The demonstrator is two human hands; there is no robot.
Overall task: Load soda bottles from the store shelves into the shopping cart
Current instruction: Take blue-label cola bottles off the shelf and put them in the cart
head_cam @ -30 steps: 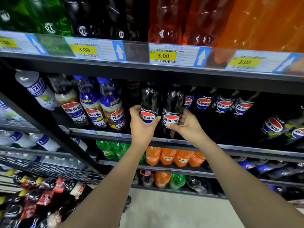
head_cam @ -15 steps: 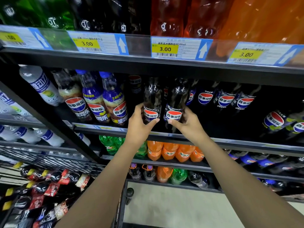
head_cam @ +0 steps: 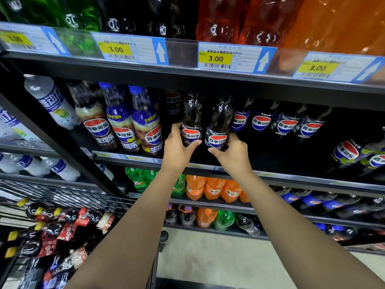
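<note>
Barely shifted — left hand (head_cam: 177,152) fingers wrap left cola bottle (head_cam: 192,113); right hand (head_cam: 233,153) fingers wrap right cola bottle (head_cam: 221,117).

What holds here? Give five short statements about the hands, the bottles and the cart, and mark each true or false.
1. The left hand grips a dark cola bottle on the shelf. True.
2. The right hand is empty. False: it grips a second dark cola bottle.
3. The orange bottles stand one shelf below the hands. True.
4. The shopping cart is empty. False: loaded bottles lie in it.
5. The middle price tag reads 5.00. False: it reads 3.00.
</note>
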